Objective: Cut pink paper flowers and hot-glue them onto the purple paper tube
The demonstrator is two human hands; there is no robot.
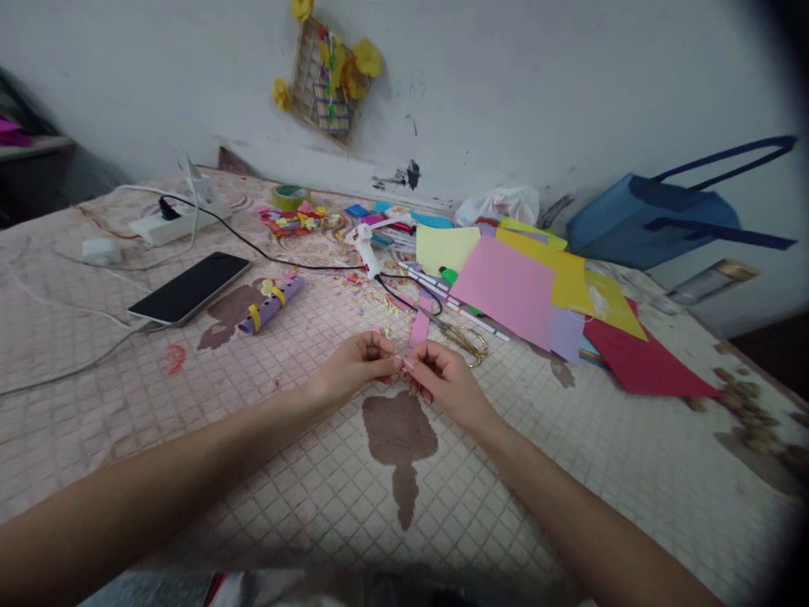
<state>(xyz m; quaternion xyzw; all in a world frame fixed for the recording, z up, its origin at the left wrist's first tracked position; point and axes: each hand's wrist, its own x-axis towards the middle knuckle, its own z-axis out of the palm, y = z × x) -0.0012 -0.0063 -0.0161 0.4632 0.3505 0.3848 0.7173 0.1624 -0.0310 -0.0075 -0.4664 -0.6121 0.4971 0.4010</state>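
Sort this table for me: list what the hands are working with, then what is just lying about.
In hand: left hand, right hand, pink paper strip seemingly pinched at their fingertips; scissors and glue gun close by.
Lying about: phone, power strip, purple roll, tape roll, coloured paper sheets, blue bag.

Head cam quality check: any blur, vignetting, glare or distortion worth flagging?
Head view: dark vignette down the right edge and in the bottom corners; wide-angle bend across the table; flat, soft light with faint shadows and no strong glare; far left edge smeared; left hand and right hand fairly sharp, but what their fingertips pinch is too small to tell.
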